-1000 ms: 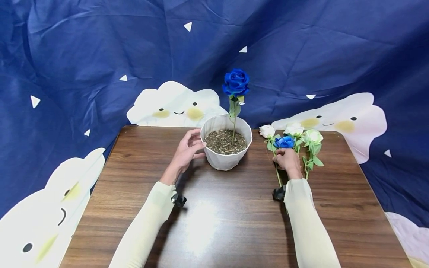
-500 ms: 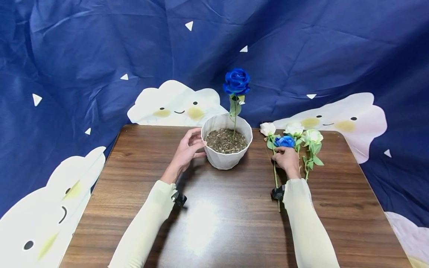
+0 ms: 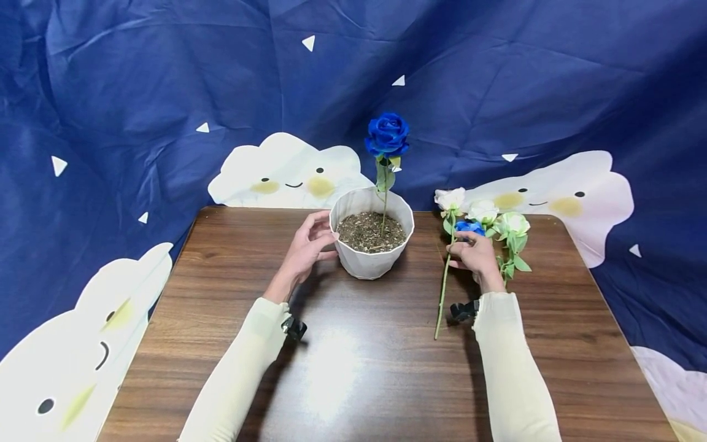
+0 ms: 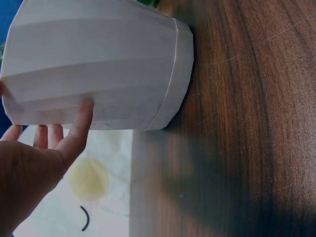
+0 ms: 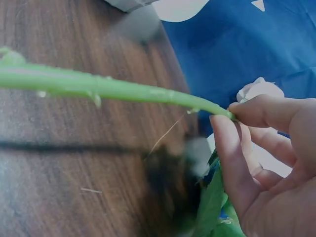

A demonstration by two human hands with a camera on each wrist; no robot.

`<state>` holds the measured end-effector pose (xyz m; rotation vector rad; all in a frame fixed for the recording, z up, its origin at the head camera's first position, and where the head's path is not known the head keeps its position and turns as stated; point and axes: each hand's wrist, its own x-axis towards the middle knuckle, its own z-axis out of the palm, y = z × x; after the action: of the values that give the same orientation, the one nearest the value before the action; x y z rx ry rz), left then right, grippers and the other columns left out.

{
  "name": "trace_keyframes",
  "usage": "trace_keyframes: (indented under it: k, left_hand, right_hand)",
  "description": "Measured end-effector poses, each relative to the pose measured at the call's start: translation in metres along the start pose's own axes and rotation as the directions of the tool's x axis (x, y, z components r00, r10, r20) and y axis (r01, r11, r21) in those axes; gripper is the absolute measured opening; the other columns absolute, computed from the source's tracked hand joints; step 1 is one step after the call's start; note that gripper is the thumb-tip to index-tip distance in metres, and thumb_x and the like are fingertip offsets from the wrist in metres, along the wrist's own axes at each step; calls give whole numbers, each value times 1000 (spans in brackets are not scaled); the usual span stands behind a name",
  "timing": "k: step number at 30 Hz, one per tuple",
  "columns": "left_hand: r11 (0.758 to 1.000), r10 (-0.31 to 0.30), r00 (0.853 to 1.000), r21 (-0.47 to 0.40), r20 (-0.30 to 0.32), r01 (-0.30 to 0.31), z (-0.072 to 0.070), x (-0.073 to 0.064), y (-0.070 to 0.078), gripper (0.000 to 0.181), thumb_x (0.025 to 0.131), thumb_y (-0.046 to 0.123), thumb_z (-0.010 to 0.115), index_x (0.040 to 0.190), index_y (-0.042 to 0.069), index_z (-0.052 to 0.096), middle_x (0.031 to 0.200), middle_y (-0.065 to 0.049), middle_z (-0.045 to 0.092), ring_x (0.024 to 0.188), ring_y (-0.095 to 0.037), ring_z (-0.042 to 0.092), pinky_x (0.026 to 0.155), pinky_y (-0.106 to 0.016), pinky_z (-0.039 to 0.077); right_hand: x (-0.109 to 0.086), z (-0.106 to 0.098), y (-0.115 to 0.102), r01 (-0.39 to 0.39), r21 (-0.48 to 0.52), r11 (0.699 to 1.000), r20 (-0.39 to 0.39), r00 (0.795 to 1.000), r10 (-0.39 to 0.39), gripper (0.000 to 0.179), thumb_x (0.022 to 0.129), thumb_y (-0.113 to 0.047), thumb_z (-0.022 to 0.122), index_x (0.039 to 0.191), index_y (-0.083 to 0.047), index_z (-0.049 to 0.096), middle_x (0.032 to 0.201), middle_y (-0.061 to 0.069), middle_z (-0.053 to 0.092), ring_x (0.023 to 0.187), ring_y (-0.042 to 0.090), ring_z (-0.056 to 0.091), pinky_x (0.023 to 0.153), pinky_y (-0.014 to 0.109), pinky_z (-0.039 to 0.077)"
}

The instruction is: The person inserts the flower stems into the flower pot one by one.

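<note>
My left hand [image 3: 304, 248] rests its spread fingers against the left side of a white faceted flowerpot [image 3: 369, 265]. In the left wrist view, fingertips [image 4: 87, 107] touch the pot's wall. Dark soil [image 3: 361, 234] fills the pot, and a blue rose [image 3: 388, 136] stands upright in it. To the right, my right hand [image 3: 477, 259] pinches the green stem [image 5: 133, 92] of a pale white rose [image 3: 450, 199] between thumb and fingers, above the table. The stem slants down toward me, its shadow lying apart from it in the right wrist view.
Beside and beyond my right hand lie a second blue rose [image 3: 469, 229], a white rose [image 3: 483, 212] and a greenish-white rose [image 3: 512, 226]. The wooden table [image 3: 375, 368] ends at the back against a blue cloth [image 3: 166, 73] printed with clouds.
My right hand has lifted the pale white rose off the table by its stem; its lower end has swung left and its bloom has risen. My left hand stays at the pot.
</note>
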<state>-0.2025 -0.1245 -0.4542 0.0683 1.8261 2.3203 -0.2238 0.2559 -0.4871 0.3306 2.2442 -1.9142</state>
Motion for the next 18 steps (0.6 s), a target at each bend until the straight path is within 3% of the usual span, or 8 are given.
trace_keyframes:
  k: [7,18]
  left_hand:
    - [1000,7,1000,1,-6,-7,0,0,-1,58,92,-1,63,146,8,45,138,-26,44,117,-32,55,92,-60,57]
    - [1000,9,1000,3,-4,-9,0,0,0,58,91,-1,63,146,8,46,141,-28,46,121,-39,55,94,-65,53]
  right_hand:
    - [-5,-1,-9,24,112,993,11,1000,-26,55,92,10,60,144,11,42,80,-1,71,76,6,68,67,27,64]
    - [-19,5,-31,109,258,960,-44,994,-101,38,92,11,64,123,-7,54,83,3,67,80,8,69,64,28,64]
